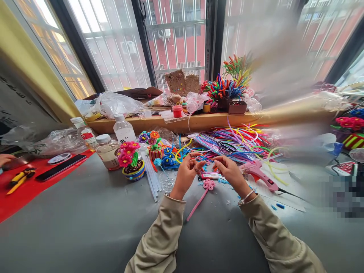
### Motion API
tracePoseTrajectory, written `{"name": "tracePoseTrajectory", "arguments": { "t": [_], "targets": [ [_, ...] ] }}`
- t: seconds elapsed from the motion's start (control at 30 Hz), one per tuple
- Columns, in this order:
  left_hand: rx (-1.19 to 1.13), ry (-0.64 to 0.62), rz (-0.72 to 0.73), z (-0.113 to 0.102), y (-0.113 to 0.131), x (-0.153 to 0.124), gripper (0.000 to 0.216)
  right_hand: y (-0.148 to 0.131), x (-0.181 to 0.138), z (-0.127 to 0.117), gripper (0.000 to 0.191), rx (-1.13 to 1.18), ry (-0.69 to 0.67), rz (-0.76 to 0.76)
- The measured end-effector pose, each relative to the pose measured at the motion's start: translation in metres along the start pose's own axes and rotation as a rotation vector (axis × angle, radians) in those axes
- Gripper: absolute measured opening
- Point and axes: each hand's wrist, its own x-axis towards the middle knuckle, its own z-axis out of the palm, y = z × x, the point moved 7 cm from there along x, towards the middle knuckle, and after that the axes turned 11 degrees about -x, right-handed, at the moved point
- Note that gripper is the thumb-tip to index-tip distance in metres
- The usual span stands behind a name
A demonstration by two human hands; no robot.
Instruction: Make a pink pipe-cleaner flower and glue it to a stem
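Observation:
My left hand point(188, 172) is raised over the grey table with its fingers curled together; a ring shows on one finger. Opposite it, my right hand point(231, 173) pinches thumb and forefinger. Anything in either hand is too small to make out. Just below, between the hands, lies a pink pipe-cleaner flower point(209, 184). Its fuzzy pink stem point(196, 205) stretches toward me. A red and white glue-stick-like tube or lighter point(209, 176) lies behind the flower. To the right of my right hand rests a pink hot glue gun point(260, 174).
Pipe cleaners point(241, 142) are heaped behind my hands, with black scissors point(226, 147) on top. Clear glue sticks point(153, 178), a potted pipe-cleaner flower point(132, 161) and bottles point(108, 151) stand left. Further left lie a phone point(61, 167), yellow cutters point(21, 180) and another person's hand point(5, 159).

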Motion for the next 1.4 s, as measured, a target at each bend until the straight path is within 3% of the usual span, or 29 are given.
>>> {"name": "tracePoseTrajectory", "arguments": {
  "t": [0.1,0.2,0.37,0.57,0.7,0.83,1.0,1.13,1.2,1.33,1.4],
  "targets": [
    [-0.059,-0.01,0.053,0.006,0.003,-0.001,0.036,0.001,-0.015,0.017,0.036,0.148,-0.165,0.065],
    [0.002,-0.046,0.103,0.013,0.003,-0.003,0.031,0.0,-0.027,0.033,0.034,0.429,-0.317,0.146],
    [0.311,-0.079,0.245,0.017,0.005,-0.008,0.017,-0.001,-0.027,0.027,0.028,0.486,-0.197,0.172],
    [0.449,-0.194,0.297,0.029,0.002,-0.011,0.029,0.004,-0.029,0.029,0.027,0.557,-0.328,0.218],
    [0.333,-0.326,0.159,0.036,-0.004,-0.011,0.042,0.015,-0.024,0.014,0.025,0.541,-0.237,0.204],
    [0.115,-0.44,-0.011,0.038,-0.002,-0.018,0.037,0.015,-0.024,0.005,0.025,0.56,-0.182,0.189],
    [0.047,-0.394,-0.027,0.037,0.008,-0.023,0.043,0.015,-0.028,0.008,0.024,0.683,-0.184,0.255],
    [-0.001,-0.336,-0.046,0.036,0.014,-0.023,0.044,0.023,-0.024,0.0,0.025,0.776,-0.076,0.291],
    [0.206,-0.286,-0.052,0.031,0.012,-0.022,0.036,0.025,-0.023,-0.007,0.025,0.779,-0.019,0.282],
    [1.005,-0.221,-0.14,0.018,-0.013,-0.025,0.022,0.021,-0.024,-0.017,0.025,0.695,0.005,0.247],
    [1.198,-0.238,-0.208,0.016,-0.031,-0.028,0.02,0.021,-0.025,-0.019,0.026,0.651,-0.009,0.247]
  ]
}}
